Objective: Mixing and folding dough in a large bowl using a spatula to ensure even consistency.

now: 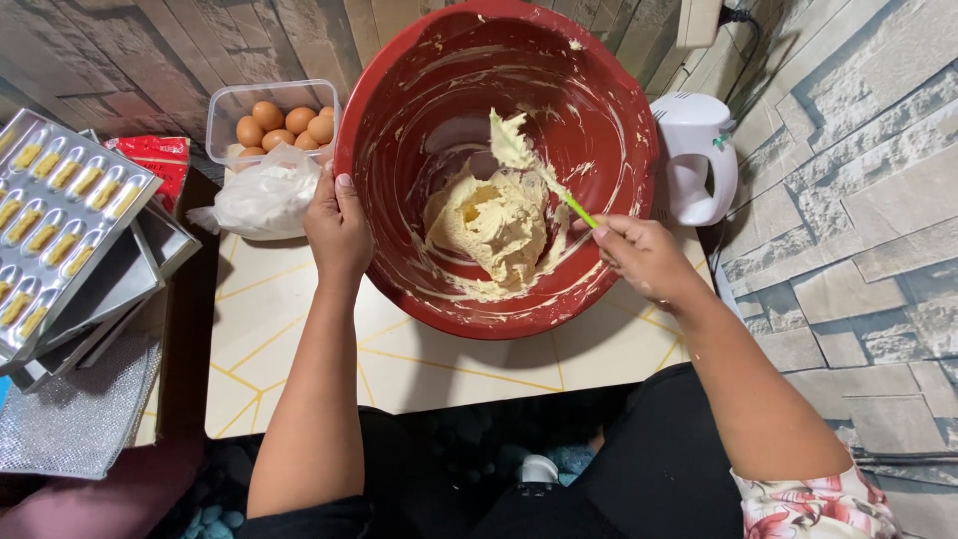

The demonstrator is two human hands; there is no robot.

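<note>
Grey stone-pattern walls are closing in the scene on the right and along the top of the frame, and below them we are looking down on a small white counter [299, 359] crossed by thin yellow lines. A big red mixing bowl [399, 130] is sitting tilted toward us at the centre of the frame, its inside smeared with batter. Our left hand [337, 228] is gripping the bowl's left rim, fingers curled over the edge. Our right hand [644, 258] is closed around the green handle of a spatula [534, 165], whose pale blade, coated with dough, is standing up inside the bowl. A lump of pale yellow dough [494, 225] is lying against the bowl's lower inner wall, just beside the blade.

Behind the bowl, at the upper left, a clear plastic box of brown eggs [284, 122] is resting, with a crumpled white plastic bag [261, 197] just in front of it. A white hand mixer [699, 155] is standing at the right of the bowl. At the far left, stacked metal trays [110, 269] are holding rows of small yellow pastries [60, 200].
</note>
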